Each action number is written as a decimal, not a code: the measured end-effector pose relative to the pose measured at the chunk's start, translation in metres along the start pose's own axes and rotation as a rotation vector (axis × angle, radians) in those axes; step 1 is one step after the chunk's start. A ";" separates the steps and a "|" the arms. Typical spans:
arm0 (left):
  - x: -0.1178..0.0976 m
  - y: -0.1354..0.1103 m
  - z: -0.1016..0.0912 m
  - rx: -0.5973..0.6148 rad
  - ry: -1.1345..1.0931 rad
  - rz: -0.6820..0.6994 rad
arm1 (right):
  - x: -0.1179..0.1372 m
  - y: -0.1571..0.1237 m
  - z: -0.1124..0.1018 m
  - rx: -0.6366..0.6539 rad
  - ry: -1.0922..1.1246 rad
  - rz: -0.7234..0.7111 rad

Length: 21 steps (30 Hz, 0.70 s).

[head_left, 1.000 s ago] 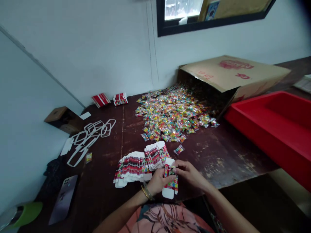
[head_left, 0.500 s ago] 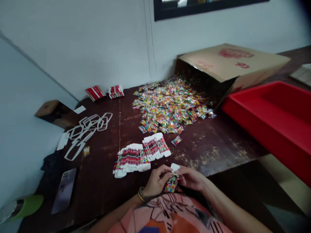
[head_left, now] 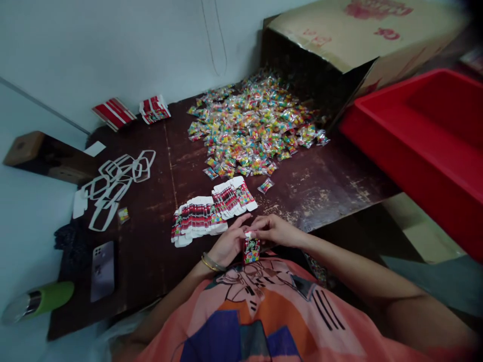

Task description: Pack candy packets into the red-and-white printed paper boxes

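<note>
My left hand (head_left: 229, 242) and my right hand (head_left: 274, 230) meet at the near table edge, both closed on a small printed box (head_left: 251, 248) that stands upright between them. The right fingers press on its top flap. Just beyond my hands lies a fanned row of flat folded box blanks (head_left: 211, 212). Farther back spreads a big heap of colourful wrapped candy packets (head_left: 252, 125), with one single packet (head_left: 265, 185) lying apart near the blanks.
A cardboard carton (head_left: 358, 40) lies on its side behind the heap. A red tray (head_left: 430, 141) fills the right. White cut-out scraps (head_left: 113, 183), a phone (head_left: 102, 270), a green bottle (head_left: 41, 299) and red-striped stacks (head_left: 132, 110) sit at the left of the dark wooden table (head_left: 324, 186).
The flat blank held above the table has been shaped into an upright box and drawn toward my body. The camera has tilted downward.
</note>
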State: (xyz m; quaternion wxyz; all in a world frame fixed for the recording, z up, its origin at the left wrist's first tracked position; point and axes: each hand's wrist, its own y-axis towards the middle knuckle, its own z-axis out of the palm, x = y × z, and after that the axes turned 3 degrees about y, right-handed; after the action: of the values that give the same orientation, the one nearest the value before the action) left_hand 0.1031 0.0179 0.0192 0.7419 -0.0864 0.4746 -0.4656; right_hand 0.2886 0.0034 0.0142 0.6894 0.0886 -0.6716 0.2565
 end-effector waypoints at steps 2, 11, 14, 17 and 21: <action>-0.003 -0.006 -0.002 0.046 0.108 0.044 | -0.003 -0.004 0.002 -0.038 -0.077 -0.087; -0.013 0.005 -0.017 0.094 0.487 0.143 | -0.016 0.007 -0.028 -0.023 -0.640 -0.397; -0.035 0.009 -0.032 0.152 0.791 0.080 | -0.031 0.036 -0.069 -0.346 -0.968 -0.306; -0.060 0.003 -0.052 0.319 1.114 -0.029 | -0.048 0.045 -0.091 -0.436 -1.148 -0.226; -0.063 0.001 -0.070 0.129 1.070 0.048 | -0.053 0.029 -0.078 -0.580 -0.780 -0.257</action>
State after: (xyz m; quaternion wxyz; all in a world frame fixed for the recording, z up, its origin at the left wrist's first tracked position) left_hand 0.0417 0.0891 0.0208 0.4108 0.2195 0.7585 -0.4557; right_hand 0.3448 0.0523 -0.0504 0.4095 0.0648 -0.9065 -0.0799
